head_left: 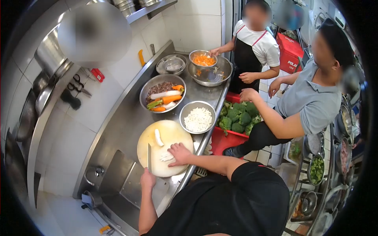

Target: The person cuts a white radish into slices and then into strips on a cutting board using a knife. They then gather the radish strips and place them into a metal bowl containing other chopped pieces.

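Note:
My left hand (148, 179) is wrapped around the handle of a kitchen knife (149, 156), its blade upright in view over the left side of a round cutting board (183, 136). On the same board, my right hand (181, 154) lies with its fingers spread, fingertips against white strips of a cut vegetable (165, 156). The fingers partly cover these strips. A longer white vegetable piece (158, 137) lies apart, above them. Just beyond the board stands a metal bowl of small white dice (198, 119). Another bowl holds white radishes (164, 94) and carrots (172, 99).
A sink (122, 173) adjoins the board. At the counter's far end, one person touches a bowl of carrot pieces (203, 59) set in a wide basin (214, 78). Another person in grey stands beside a red crate (232, 133) of broccoli (238, 118). Scissors (78, 84) hang on the wall.

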A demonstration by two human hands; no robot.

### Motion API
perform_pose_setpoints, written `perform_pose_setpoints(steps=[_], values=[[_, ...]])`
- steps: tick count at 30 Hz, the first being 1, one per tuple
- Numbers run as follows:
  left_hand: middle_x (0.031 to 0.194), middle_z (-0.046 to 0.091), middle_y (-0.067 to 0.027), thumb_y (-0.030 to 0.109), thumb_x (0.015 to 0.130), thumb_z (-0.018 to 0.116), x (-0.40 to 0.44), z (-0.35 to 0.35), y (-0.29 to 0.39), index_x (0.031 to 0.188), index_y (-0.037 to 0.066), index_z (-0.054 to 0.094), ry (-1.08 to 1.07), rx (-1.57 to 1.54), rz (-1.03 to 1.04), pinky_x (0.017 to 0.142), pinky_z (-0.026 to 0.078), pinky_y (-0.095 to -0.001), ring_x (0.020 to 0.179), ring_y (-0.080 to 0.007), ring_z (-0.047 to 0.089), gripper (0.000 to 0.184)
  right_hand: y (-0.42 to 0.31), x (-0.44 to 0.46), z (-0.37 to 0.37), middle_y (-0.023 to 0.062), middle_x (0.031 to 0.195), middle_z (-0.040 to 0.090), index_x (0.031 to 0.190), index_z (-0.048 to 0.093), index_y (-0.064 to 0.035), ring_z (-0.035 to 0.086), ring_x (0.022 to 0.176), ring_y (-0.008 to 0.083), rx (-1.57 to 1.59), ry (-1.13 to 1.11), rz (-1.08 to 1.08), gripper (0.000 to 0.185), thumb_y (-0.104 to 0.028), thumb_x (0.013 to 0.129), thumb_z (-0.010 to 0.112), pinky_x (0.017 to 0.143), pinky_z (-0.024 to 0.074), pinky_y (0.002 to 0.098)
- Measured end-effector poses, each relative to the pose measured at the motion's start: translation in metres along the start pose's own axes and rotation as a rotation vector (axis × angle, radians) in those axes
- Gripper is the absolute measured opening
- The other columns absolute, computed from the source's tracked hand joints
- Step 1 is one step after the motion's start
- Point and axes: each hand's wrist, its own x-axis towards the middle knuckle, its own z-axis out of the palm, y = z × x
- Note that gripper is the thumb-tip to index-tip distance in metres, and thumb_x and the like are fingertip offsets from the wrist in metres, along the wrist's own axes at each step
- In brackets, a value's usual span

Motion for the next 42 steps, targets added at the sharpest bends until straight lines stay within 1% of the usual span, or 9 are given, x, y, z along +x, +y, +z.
perform_pose_setpoints(steps=[4, 6, 9, 12, 18, 25, 31, 34, 42], values=[[0.115, 0.069, -0.0352, 0.02, 0.096, 0.053, 0.015, 0.004, -0.014, 0.136, 0.002, 0.055, -0.076, -0.06, 0.03, 0.098, 0.051, -0.0579, 0.112, -0.052, 0.065, 0.043, 0.024, -0.004, 0.013, 0.0223, 0.138, 0.058, 0.14, 0.057, 0.0001, 0.05, 0.134, 0.04, 0.186, 0.028, -0.035, 0.094, -0.066, 0.077, 0.08, 0.116, 0.0349, 0.0508], [0.115, 0.069, -0.034, 0.02, 0.097, 0.053, 0.022, 0.008, -0.021, 0.132, 0.004, 0.055, -0.11, -0.036, 0.037, 0.097, 0.051, -0.0583, 0.113, -0.052, 0.065, 0.039, 0.026, -0.005, 0.041, 0.023, 0.139, 0.058, 0.138, 0.058, -0.0004, 0.05, 0.134, 0.0428, 0.216, 0.236, -0.053, 0.092, -0.06, 0.074, 0.086, 0.118, 0.0348, 0.0521], [0.113, 0.07, -0.0333, 0.017, 0.098, 0.049, 0.011, -0.01, -0.008, 0.132, 0.004, 0.053, -0.13, -0.04, 0.029, 0.096, 0.051, -0.0579, 0.11, -0.0524, 0.066, 0.037, 0.003, -0.008, 0.018, 0.0235, 0.146, 0.05, 0.147, 0.047, 0.0004, 0.04, 0.142, 0.0426, 0.014, 0.197, 0.109, 0.103, -0.066, 0.076, 0.081, 0.122, 0.0282, 0.055], [0.111, 0.069, -0.035, 0.017, 0.099, 0.049, 0.005, -0.014, -0.022, 0.136, 0.004, 0.051, -0.128, -0.12, 0.071, 0.094, 0.051, -0.058, 0.107, -0.0528, 0.066, 0.039, -0.005, -0.02, 0.026, 0.0271, 0.155, 0.04, 0.152, 0.038, 0.0012, 0.029, 0.15, 0.0454, 0.108, 0.315, 0.296, 0.114, -0.065, 0.072, 0.085, 0.125, 0.0229, 0.0567], [0.111, 0.07, -0.0347, 0.017, 0.1, 0.049, -0.022, -0.014, -0.021, 0.14, 0.002, 0.049, -0.146, -0.151, -0.03, 0.095, 0.051, -0.0574, 0.106, -0.0508, 0.067, 0.043, -0.021, -0.011, 0.026, 0.0285, 0.161, 0.033, 0.157, 0.029, 0.0039, 0.02, 0.155, 0.0477, 0.276, 0.104, 0.276, 0.123, -0.065, 0.072, 0.085, 0.129, 0.0197, 0.0552], [0.107, 0.071, -0.0342, 0.013, 0.098, 0.048, -0.045, -0.002, 0.017, 0.137, -0.002, 0.051, -0.227, -0.046, 0.027, 0.093, 0.053, -0.0585, 0.103, -0.0504, 0.069, 0.042, -0.01, -0.01, 0.034, 0.0256, 0.158, 0.04, 0.157, 0.031, 0.0016, 0.028, 0.153, 0.0447, 0.173, 0.039, 0.19, 0.112, -0.058, 0.078, 0.082, 0.128, 0.0224, 0.0518], [0.104, 0.071, -0.0343, 0.016, 0.099, 0.05, -0.053, -0.015, 0.006, 0.126, 0.0, 0.055, -0.162, -0.122, -0.009, 0.091, 0.053, -0.0589, 0.102, -0.0505, 0.069, 0.032, 0.0, 0.001, 0.025, 0.0176, 0.139, 0.055, 0.15, 0.046, -0.0013, 0.049, 0.129, 0.0343, -0.021, 0.042, -0.024, 0.086, -0.058, 0.09, 0.07, 0.109, 0.0382, 0.0473], [0.105, 0.071, -0.0332, 0.016, 0.096, 0.051, -0.045, -0.006, 0.007, 0.131, 0.004, 0.056, -0.134, -0.04, -0.048, 0.09, 0.054, -0.0581, 0.102, -0.0494, 0.07, 0.037, -0.011, 0.011, 0.024, 0.0168, 0.13, 0.056, 0.148, 0.049, -0.0006, 0.051, 0.121, 0.0323, -0.096, -0.012, 0.029, 0.081, -0.06, 0.095, 0.062, 0.102, 0.04, 0.0463], [0.099, 0.073, -0.03, 0.013, 0.096, 0.049, -0.049, -0.006, 0.015, 0.127, 0.004, 0.057, -0.119, -0.002, 0.019, 0.085, 0.055, -0.0584, 0.1, -0.048, 0.071, 0.034, -0.028, 0.015, 0.02, 0.0174, 0.127, 0.056, 0.142, 0.052, 0.0006, 0.051, 0.119, 0.0321, -0.157, -0.084, 0.082, 0.073, -0.058, 0.099, 0.056, 0.101, 0.0396, 0.0454]])
